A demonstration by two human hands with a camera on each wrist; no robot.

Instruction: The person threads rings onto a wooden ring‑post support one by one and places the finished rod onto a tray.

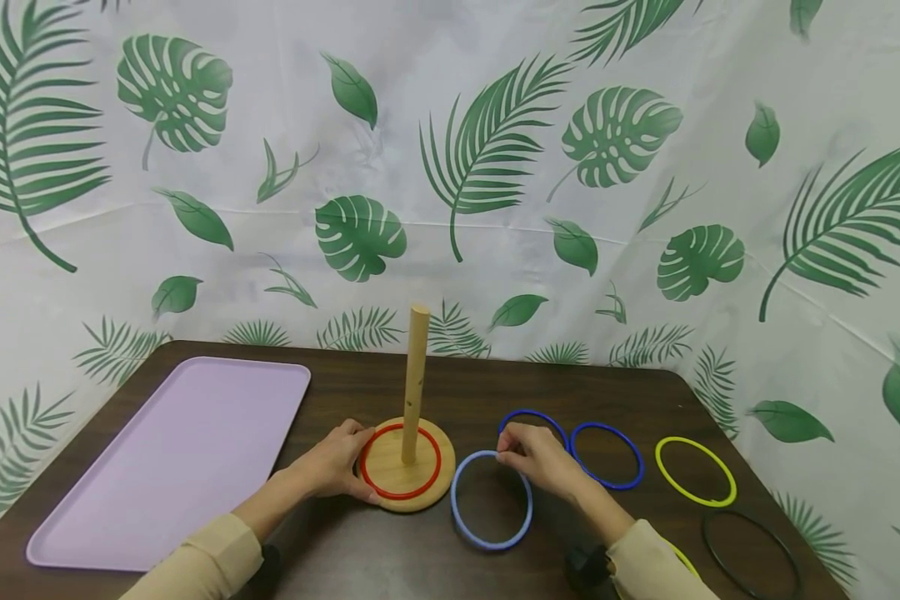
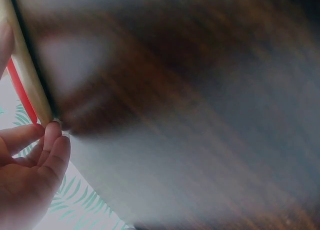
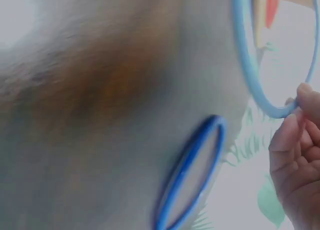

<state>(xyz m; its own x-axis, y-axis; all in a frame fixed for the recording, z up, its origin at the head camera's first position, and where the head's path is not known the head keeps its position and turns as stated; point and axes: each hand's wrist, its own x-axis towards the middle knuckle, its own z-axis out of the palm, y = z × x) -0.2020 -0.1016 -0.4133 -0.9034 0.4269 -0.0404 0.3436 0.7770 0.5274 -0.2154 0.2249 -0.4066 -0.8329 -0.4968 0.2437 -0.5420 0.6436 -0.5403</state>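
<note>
- The person's left hand (image 1: 337, 465) is resting against the left edge of the round wooden base (image 1: 429, 493), its fingers curled around that rim and touching it; the left wrist view is showing the fingertips (image 2: 52, 135) pressed to the base's edge.
- A thin red plastic ring (image 1: 400, 462) is lying flat on the base, circling the upright wooden peg (image 1: 416, 383), just beyond the left fingertips.
- The person's right hand (image 1: 537, 458) is pinching the far rim of a light blue plastic ring (image 1: 491, 500), fingers closed together on it; the right wrist view is showing the fingertips (image 3: 295, 121) clamped on the thin hoop.
- The light blue ring is lying on the dark brown wooden table (image 1: 345, 392), just right of the base and on the near side of the right fingers.
- Two dark blue plastic rings are lying side by side: one (image 1: 532, 415) just behind the right fingers, the other (image 1: 607, 456) just to their right.
- A yellow plastic ring (image 1: 695, 472) is sitting farther right of those fingers, and a black plastic ring (image 1: 752, 554) is lying near the right sleeve.
- A flat lilac plastic tray (image 1: 180, 454) is lying to the left of the left hand, apart from it.
- A white curtain printed with green leaves (image 1: 495, 150) is hanging behind the table.
</note>
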